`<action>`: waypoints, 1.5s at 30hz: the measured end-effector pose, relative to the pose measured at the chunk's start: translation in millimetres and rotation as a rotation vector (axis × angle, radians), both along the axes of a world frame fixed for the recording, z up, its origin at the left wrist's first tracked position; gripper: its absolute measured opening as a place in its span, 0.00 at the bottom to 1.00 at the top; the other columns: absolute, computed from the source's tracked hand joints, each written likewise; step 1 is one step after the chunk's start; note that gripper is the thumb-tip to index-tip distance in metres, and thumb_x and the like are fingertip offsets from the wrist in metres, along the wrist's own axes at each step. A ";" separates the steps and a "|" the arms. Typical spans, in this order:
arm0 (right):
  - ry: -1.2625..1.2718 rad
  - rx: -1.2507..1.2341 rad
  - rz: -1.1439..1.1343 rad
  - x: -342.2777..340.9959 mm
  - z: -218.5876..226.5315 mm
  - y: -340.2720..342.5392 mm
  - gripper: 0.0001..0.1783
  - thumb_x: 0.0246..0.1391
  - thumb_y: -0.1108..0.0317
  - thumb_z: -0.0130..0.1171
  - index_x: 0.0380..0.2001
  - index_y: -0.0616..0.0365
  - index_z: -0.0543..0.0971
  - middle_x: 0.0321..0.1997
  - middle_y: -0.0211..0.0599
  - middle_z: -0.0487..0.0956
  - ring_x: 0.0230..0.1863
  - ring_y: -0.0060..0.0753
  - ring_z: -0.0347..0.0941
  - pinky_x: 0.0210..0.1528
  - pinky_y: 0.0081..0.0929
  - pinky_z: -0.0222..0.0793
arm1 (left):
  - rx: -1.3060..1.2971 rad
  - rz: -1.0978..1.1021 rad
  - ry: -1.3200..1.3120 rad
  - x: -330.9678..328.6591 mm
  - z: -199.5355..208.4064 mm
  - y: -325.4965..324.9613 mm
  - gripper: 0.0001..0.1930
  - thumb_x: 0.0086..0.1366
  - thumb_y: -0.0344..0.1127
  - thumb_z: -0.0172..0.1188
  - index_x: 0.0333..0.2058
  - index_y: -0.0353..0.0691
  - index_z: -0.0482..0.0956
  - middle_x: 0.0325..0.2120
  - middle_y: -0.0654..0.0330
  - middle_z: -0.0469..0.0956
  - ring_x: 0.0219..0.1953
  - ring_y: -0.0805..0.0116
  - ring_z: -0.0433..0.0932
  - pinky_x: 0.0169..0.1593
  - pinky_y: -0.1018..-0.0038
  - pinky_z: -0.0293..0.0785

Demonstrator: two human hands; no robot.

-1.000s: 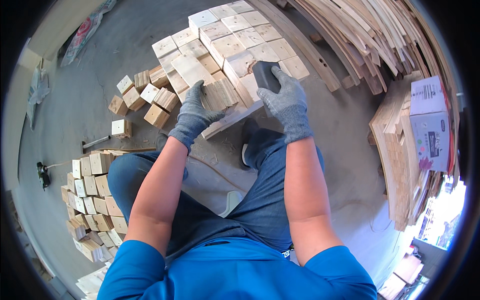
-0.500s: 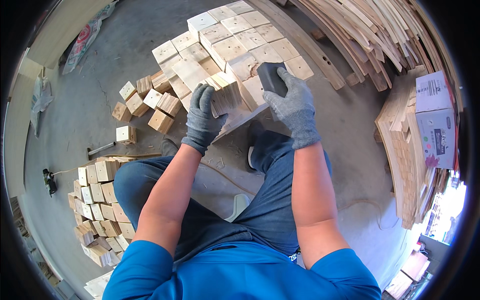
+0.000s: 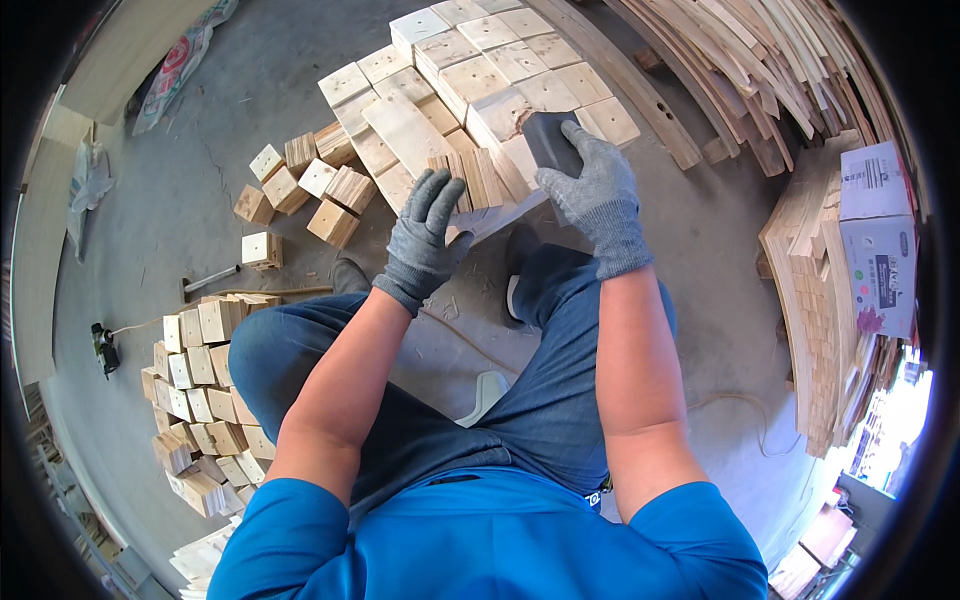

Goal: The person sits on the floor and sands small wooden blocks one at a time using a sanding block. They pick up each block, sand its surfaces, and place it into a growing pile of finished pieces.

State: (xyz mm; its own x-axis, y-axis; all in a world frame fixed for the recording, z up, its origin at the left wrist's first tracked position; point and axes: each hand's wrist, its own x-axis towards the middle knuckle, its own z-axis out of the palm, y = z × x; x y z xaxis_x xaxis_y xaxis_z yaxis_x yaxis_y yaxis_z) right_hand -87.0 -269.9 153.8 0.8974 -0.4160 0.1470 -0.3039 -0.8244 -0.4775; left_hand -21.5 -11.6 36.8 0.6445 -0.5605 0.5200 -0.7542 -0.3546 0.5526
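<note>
My left hand (image 3: pixel 427 240), in a grey knit glove, has its fingers stretched out and thumb apart at the left edge of a layered plywood block (image 3: pixel 474 180). The fingertips meet that edge in view; whether they press on it I cannot tell. This block rests at the near side of a stack of pale wooden blocks (image 3: pixel 490 82), its striped layers facing me. My right hand (image 3: pixel 603 195), gloved the same way, grips a dark grey sanding block (image 3: pixel 551 143) just above the stack's right part.
Loose wooden blocks (image 3: pixel 333 222) lie left of the stack, near a hammer (image 3: pixel 210 283). More blocks (image 3: pixel 208 390) are piled by my left knee. Long boards (image 3: pixel 720 60) lie at the far right, beside a cardboard box (image 3: pixel 878 240). A cord (image 3: pixel 470 345) crosses the floor.
The plywood block has turned from showing its pale top to showing its layers, and sits lower. My left fingers have loosened from it. The sanding block has moved slightly right.
</note>
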 end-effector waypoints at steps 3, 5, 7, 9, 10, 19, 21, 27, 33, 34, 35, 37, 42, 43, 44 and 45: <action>0.009 -0.019 -0.002 -2.8 1.6 1.0 0.41 0.50 0.52 0.78 0.67 0.55 0.80 0.61 0.54 0.83 0.63 0.57 0.79 0.69 0.47 0.74 | -0.002 0.065 0.105 7.6 2.1 3.0 0.65 0.42 0.37 0.88 0.78 0.43 0.57 0.74 0.43 0.62 0.74 0.40 0.66 0.76 0.56 0.69; 0.020 -0.033 0.006 -4.5 2.9 2.5 0.41 0.50 0.52 0.78 0.67 0.56 0.80 0.60 0.55 0.84 0.62 0.57 0.79 0.68 0.48 0.74 | 0.010 0.159 0.273 17.2 -8.8 6.9 0.67 0.41 0.39 0.88 0.78 0.40 0.56 0.74 0.41 0.62 0.74 0.39 0.66 0.77 0.57 0.67; 0.029 -0.040 0.023 -7.1 5.2 4.0 0.41 0.50 0.52 0.78 0.66 0.56 0.80 0.59 0.55 0.84 0.62 0.57 0.79 0.67 0.48 0.74 | 0.022 0.226 0.421 28.4 -22.0 8.7 0.71 0.39 0.43 0.89 0.78 0.36 0.53 0.73 0.39 0.63 0.74 0.39 0.66 0.77 0.57 0.66; 0.036 -0.021 0.051 -8.8 5.9 10.2 0.41 0.49 0.53 0.78 0.66 0.56 0.81 0.58 0.55 0.85 0.61 0.57 0.80 0.67 0.48 0.74 | 0.041 0.217 0.451 35.0 -35.5 11.0 0.71 0.39 0.42 0.89 0.79 0.35 0.53 0.72 0.39 0.64 0.74 0.40 0.67 0.77 0.58 0.66; 0.043 -0.014 0.062 -10.9 5.8 13.3 0.41 0.49 0.53 0.78 0.66 0.56 0.81 0.57 0.55 0.85 0.61 0.56 0.80 0.67 0.48 0.74 | 0.049 0.209 0.470 36.5 -35.3 9.3 0.71 0.39 0.42 0.89 0.79 0.35 0.52 0.72 0.38 0.65 0.74 0.40 0.67 0.77 0.58 0.66; 0.063 -0.055 0.190 -38.7 -14.7 63.6 0.44 0.47 0.52 0.79 0.68 0.52 0.79 0.65 0.57 0.77 0.63 0.64 0.74 0.68 0.56 0.70 | 0.012 0.088 0.525 42.6 -22.4 -5.9 0.67 0.41 0.38 0.90 0.78 0.38 0.56 0.67 0.42 0.71 0.69 0.44 0.73 0.74 0.58 0.72; 0.076 -0.042 0.186 -45.9 -17.7 72.5 0.46 0.46 0.53 0.80 0.69 0.53 0.78 0.67 0.60 0.76 0.65 0.66 0.72 0.70 0.58 0.67 | -0.034 0.100 0.480 39.7 -29.2 -5.6 0.65 0.41 0.40 0.90 0.76 0.39 0.59 0.66 0.43 0.71 0.67 0.45 0.74 0.71 0.57 0.74; 0.023 0.010 0.129 -52.7 -23.0 69.7 0.46 0.47 0.56 0.81 0.70 0.55 0.77 0.68 0.61 0.75 0.66 0.66 0.71 0.71 0.57 0.66 | -0.089 0.129 0.268 21.0 -32.5 -7.0 0.60 0.42 0.43 0.89 0.72 0.40 0.63 0.64 0.42 0.71 0.66 0.39 0.73 0.69 0.53 0.74; 0.017 0.013 0.148 -47.5 -28.1 72.1 0.47 0.46 0.56 0.82 0.70 0.54 0.77 0.68 0.61 0.74 0.66 0.66 0.71 0.71 0.57 0.66 | -0.090 0.110 0.217 17.0 -44.9 -2.4 0.60 0.43 0.42 0.89 0.73 0.40 0.62 0.65 0.41 0.71 0.67 0.37 0.72 0.71 0.52 0.72; 0.023 0.010 0.147 -47.3 -28.4 72.9 0.47 0.46 0.56 0.82 0.70 0.54 0.77 0.68 0.61 0.74 0.66 0.66 0.71 0.71 0.57 0.66 | -0.103 0.097 0.204 15.7 -45.3 -2.3 0.60 0.43 0.42 0.89 0.73 0.40 0.62 0.66 0.41 0.71 0.67 0.37 0.72 0.71 0.52 0.72; 0.028 0.007 0.147 -46.8 -28.5 73.5 0.47 0.46 0.55 0.82 0.70 0.54 0.77 0.68 0.61 0.74 0.66 0.66 0.71 0.71 0.57 0.66 | -0.121 0.085 0.180 14.7 -45.7 -2.1 0.57 0.46 0.38 0.87 0.73 0.40 0.62 0.66 0.40 0.71 0.67 0.36 0.73 0.71 0.53 0.73; 0.034 -0.003 0.144 -45.7 -29.2 74.2 0.47 0.46 0.56 0.82 0.70 0.54 0.77 0.68 0.61 0.74 0.66 0.66 0.71 0.71 0.57 0.67 | -0.117 0.087 0.171 13.4 -46.7 -1.2 0.57 0.46 0.38 0.87 0.73 0.39 0.62 0.66 0.39 0.71 0.67 0.36 0.72 0.71 0.53 0.72; 0.010 -0.009 0.149 -43.3 -32.7 72.8 0.47 0.46 0.56 0.83 0.70 0.54 0.77 0.68 0.61 0.74 0.66 0.66 0.71 0.71 0.57 0.67 | -0.112 0.103 0.262 15.3 -38.1 -3.2 0.57 0.46 0.39 0.87 0.72 0.37 0.63 0.65 0.39 0.71 0.67 0.36 0.72 0.71 0.54 0.73; 0.008 -0.012 0.150 -43.2 -32.6 74.2 0.47 0.46 0.56 0.83 0.70 0.54 0.77 0.68 0.61 0.75 0.65 0.66 0.71 0.71 0.57 0.67 | -0.108 0.128 0.298 15.9 -36.8 -3.2 0.57 0.46 0.40 0.87 0.72 0.37 0.63 0.64 0.39 0.72 0.67 0.36 0.73 0.71 0.54 0.73; 0.006 -0.015 0.151 -41.7 -31.9 76.4 0.47 0.46 0.56 0.83 0.70 0.54 0.77 0.68 0.61 0.75 0.65 0.66 0.71 0.71 0.57 0.67 | -0.105 0.152 0.334 19.2 -35.5 -4.0 0.57 0.45 0.41 0.87 0.71 0.37 0.63 0.64 0.40 0.72 0.66 0.37 0.73 0.71 0.55 0.73; 0.004 -0.018 0.152 -40.9 -31.5 78.8 0.47 0.46 0.57 0.83 0.70 0.54 0.77 0.68 0.61 0.75 0.65 0.66 0.71 0.71 0.57 0.67 | -0.101 0.176 0.371 22.2 -34.3 -4.7 0.57 0.45 0.41 0.88 0.71 0.36 0.63 0.63 0.40 0.73 0.66 0.37 0.74 0.70 0.55 0.74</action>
